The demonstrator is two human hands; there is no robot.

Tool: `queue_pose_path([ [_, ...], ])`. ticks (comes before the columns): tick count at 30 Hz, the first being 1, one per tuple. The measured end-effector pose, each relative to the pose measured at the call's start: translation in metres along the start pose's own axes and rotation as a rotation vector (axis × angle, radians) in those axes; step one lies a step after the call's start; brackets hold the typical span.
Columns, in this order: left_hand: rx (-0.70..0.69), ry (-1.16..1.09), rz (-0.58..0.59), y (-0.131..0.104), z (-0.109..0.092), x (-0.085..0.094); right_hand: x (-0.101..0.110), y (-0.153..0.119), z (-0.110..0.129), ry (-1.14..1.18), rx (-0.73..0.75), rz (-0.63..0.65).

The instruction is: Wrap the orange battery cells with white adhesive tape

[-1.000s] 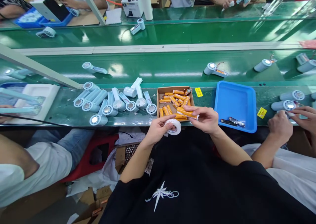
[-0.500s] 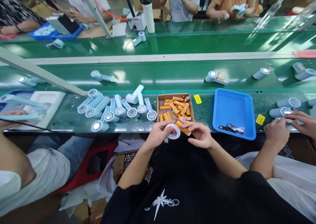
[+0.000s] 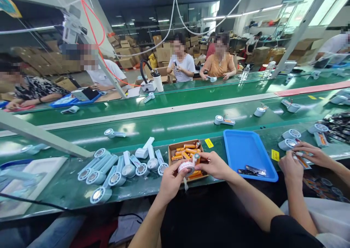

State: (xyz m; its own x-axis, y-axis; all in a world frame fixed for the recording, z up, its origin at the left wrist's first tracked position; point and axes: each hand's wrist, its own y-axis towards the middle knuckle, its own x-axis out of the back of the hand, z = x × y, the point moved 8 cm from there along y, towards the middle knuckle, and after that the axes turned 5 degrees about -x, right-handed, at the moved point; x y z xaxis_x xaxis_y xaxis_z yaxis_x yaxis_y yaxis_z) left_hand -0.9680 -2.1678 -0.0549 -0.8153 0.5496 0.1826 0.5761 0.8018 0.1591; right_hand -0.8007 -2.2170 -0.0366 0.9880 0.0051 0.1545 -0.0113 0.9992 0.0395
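Note:
My left hand [image 3: 171,182] is closed around a roll of white tape [image 3: 186,169], and a loose end of tape hangs below the roll. My right hand [image 3: 214,165] pinches an orange cylindrical battery [image 3: 196,159], its end tilted up right beside the tape roll. Under both hands stands a shallow cardboard box [image 3: 171,146] of orange batteries, partly covered by my fingers. Left of the box, several light-blue handheld fan bodies [image 3: 128,166] lie in a cluster on the green bench.
A blue tray [image 3: 240,140] with a few dark strips stands right of the box. Beyond it, a co-worker's hands [image 3: 292,166] handle a fan part. Fan units [image 3: 218,120] lie along the green conveyor. A slanted metal post [image 3: 46,134] crosses at left; people sit across the line.
The view has tilted up, bringing the far side of the room into sight. The battery has turned from lying slanted to pointing upward beside the tape roll; both hands keep their holds.

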Motion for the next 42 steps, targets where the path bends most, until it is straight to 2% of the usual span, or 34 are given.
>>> queue_pose_path([
  [4,0.046,-0.203,-0.16,-0.009,0.018,-0.01,0.0,-0.012,-0.035,0.594,0.02,-0.431],
  [5,0.054,-0.223,-0.177,-0.01,0.021,-0.015,-0.003,-0.017,-0.043,0.673,0.035,-0.509],
  [7,0.067,-0.216,-0.204,-0.009,0.026,-0.02,-0.01,-0.024,-0.054,0.743,0.039,-0.585],
  [11,0.087,-0.096,-0.178,-0.007,0.033,-0.024,-0.013,-0.031,-0.065,0.686,-0.023,-0.586],
  [14,0.087,-0.003,-0.163,-0.008,0.036,-0.021,-0.007,-0.032,-0.067,0.609,-0.055,-0.508],
  [17,0.083,-0.013,-0.168,-0.009,0.037,-0.021,-0.007,-0.033,-0.073,0.56,-0.1,-0.431],
  [21,0.114,-0.026,-0.187,-0.013,0.042,-0.028,-0.013,-0.043,-0.093,0.625,-0.116,-0.549],
  [23,0.134,-0.004,-0.169,-0.02,0.046,-0.036,-0.012,-0.044,-0.098,0.668,-0.155,-0.542],
  [25,0.162,0.013,-0.07,-0.03,0.049,-0.049,0.006,-0.042,-0.088,0.684,-0.164,-0.497],
  [26,0.167,0.023,0.006,-0.034,0.048,-0.057,0.026,-0.041,-0.076,0.704,-0.117,-0.515],
  [27,0.161,0.038,0.083,-0.036,0.046,-0.064,0.052,-0.041,-0.06,0.724,-0.033,-0.577],
  [28,0.141,0.067,0.15,-0.035,0.042,-0.069,0.082,-0.043,-0.043,0.768,0.1,-0.692],
  [30,0.075,0.204,0.232,-0.02,0.032,-0.069,0.131,-0.045,-0.014,0.792,0.362,-0.889],
  [31,0.037,0.312,0.247,-0.007,0.029,-0.065,0.14,-0.038,-0.006,0.76,0.385,-0.891],
  [33,-0.055,0.59,0.267,0.024,0.028,-0.052,0.135,-0.02,-0.006,0.697,0.314,-0.801],
  [35,-0.154,0.809,0.228,0.052,0.031,-0.033,0.111,-0.013,-0.024,0.665,0.176,-0.684],
  [38,-0.207,0.902,0.1,0.075,0.042,0.01,0.09,-0.033,-0.061,0.653,0.062,-0.648],
  [40,-0.082,0.98,0.005,0.083,0.055,0.055,0.094,-0.051,-0.085,0.641,-0.004,-0.66],
  [42,0.178,1.133,-0.088,0.086,0.072,0.113,0.106,-0.066,-0.101,0.627,-0.052,-0.707],
])
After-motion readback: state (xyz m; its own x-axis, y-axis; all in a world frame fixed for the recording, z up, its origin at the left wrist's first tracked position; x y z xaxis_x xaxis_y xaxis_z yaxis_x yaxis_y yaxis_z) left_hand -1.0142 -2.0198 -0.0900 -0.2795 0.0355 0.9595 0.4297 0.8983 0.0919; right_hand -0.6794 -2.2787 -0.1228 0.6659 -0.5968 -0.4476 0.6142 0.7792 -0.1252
